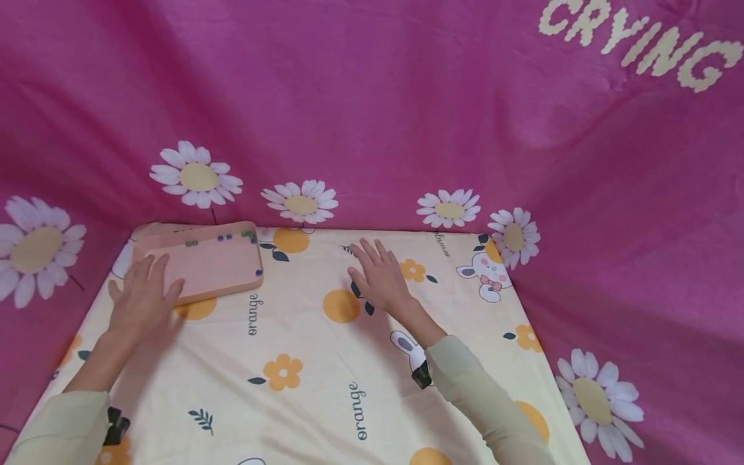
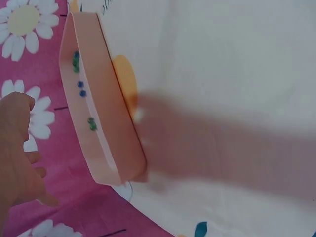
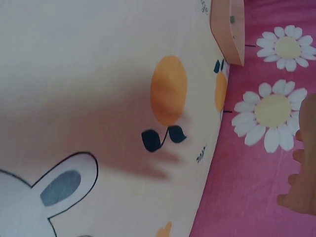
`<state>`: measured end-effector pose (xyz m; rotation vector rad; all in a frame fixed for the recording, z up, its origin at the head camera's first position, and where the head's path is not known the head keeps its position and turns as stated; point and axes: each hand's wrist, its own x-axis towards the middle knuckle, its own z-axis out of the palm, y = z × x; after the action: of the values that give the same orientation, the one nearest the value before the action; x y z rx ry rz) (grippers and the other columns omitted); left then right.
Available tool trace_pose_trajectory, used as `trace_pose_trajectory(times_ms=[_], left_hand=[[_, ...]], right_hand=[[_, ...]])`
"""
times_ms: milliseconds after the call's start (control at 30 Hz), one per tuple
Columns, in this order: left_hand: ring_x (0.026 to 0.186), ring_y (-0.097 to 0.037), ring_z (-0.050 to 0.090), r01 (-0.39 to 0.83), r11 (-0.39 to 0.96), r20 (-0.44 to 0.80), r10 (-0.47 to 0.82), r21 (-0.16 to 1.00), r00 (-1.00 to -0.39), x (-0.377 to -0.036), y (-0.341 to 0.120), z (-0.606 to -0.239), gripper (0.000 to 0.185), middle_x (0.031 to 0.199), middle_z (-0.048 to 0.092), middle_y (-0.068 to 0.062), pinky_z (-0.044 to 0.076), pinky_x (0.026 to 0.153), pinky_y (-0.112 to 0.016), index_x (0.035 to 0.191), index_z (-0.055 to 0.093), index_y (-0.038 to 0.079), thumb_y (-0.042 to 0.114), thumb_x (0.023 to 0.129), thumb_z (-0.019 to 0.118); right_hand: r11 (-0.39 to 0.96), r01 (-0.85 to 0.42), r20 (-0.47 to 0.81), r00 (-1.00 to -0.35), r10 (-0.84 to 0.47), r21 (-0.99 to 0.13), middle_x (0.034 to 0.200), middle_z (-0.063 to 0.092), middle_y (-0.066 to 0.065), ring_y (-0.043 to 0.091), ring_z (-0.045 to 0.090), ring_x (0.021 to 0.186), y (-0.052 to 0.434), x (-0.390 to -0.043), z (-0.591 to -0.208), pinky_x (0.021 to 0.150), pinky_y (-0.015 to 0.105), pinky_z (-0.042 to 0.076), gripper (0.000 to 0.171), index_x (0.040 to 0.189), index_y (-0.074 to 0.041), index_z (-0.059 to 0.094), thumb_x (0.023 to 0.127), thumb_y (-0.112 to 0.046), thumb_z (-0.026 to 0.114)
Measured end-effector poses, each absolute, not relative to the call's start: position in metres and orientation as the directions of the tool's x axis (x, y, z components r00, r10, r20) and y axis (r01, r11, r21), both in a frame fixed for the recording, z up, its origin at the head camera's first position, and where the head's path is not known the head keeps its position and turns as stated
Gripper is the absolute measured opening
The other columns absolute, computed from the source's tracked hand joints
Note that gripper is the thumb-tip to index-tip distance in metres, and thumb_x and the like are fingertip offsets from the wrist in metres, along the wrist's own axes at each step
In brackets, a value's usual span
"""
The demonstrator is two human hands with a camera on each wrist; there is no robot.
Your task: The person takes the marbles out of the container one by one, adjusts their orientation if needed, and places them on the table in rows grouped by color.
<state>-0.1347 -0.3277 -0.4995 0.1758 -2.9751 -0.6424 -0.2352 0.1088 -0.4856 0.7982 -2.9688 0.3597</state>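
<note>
Pink tray [image 1: 203,261] at far left of tabletop [image 1: 314,387], left hand [image 1: 142,297] flat on its near edge, fingers relaxed; right hand [image 1: 380,278] spread flat, holding nothing; pink daisy cloth [image 1: 372,110] behind

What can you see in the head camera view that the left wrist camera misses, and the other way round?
Only the head view shows both hands: the left hand resting flat on the near edge of the pink tray, the right hand spread flat on the printed sheet, and the word CRYING on the pink daisy cloth. Only the left wrist view looks along the tray's inside wall, where small green and blue beads sit. Both show the tray, the sheet, the daisy cloth and the left hand.
</note>
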Motion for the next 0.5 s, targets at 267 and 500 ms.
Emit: trace_pose_trajectory(times_ms=[267,500], left_hand=[[0.138,-0.057,0.007,-0.116,0.905,0.011,-0.132,0.410,-0.991,-0.135,-0.344,-0.507,0.070,0.153,0.011,-0.035,-0.005,0.102,-0.080,0.155,0.014,-0.001,0.036,0.104,0.045],[0.136,-0.059,0.007,-0.114,0.903,0.002,-0.126,0.414,-0.992,-0.131,-0.358,-0.515,0.073,0.156,0.007,-0.033,-0.007,0.100,-0.081,0.157,0.009,0.002,0.038,0.103,0.044]], right_hand=[[0.835,-0.522,0.095,-0.853,-0.513,-0.173,0.163,0.024,0.006,0.035,0.015,0.149,0.087,-0.241,-0.493,0.116,0.059,0.015,0.059,0.158,-0.022,0.031,0.105,-0.049,0.035],[0.836,-0.520,0.064,-0.853,-0.518,-0.174,0.165,0.019,0.002,0.034,0.008,0.150,0.065,-0.246,-0.499,0.115,0.063,0.012,0.060,0.159,-0.028,0.027,0.105,-0.054,0.030]])
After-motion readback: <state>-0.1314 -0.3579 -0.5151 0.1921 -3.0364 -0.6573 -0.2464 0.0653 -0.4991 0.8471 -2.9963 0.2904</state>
